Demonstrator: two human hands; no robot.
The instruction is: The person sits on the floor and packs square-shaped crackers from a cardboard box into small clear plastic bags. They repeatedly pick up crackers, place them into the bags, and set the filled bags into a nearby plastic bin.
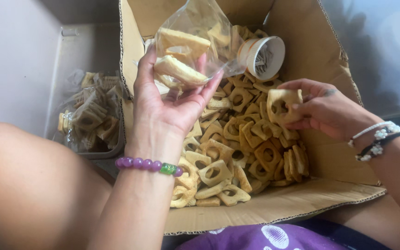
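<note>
Head view, nearest first.

Purple patterned cloth (pixel 274 236): at the bottom edge, just below the box's front flap.

Left hand (pixel 170 99): raised over the box, palm to the camera, fingers closed around a clear plastic bag (pixel 195 34). A purple bead bracelet (pixel 146 164) sits on the wrist.

Clear plastic bag: thin, glossy, crinkled, mouth upward; it holds a few pale golden biscuits, pinched through the film by the fingertips.

Right hand (pixel 322 109): over the right side of the pile, thumb and fingers gripping one square biscuit (pixel 283 104) with a hole in its middle. White and dark bead bracelets (pixel 378 136) are on the wrist.

Cardboard box (pixel 302 199): brown corrugated board, flaps folded outward, serrated cut edges. Open room remains above the pile, between the two hands; the right inner wall stands close to the right hand.

Loose biscuits (pixel 232 153): a heap of rough, ring-like squares, dry and golden, covering the box floor.

Paper cup (pixel 262 55): white, lying tilted on the heap at the back, mouth towards the camera.

Filled bags (pixel 91 115): clear, packed with the same biscuits, left of the box.
</note>
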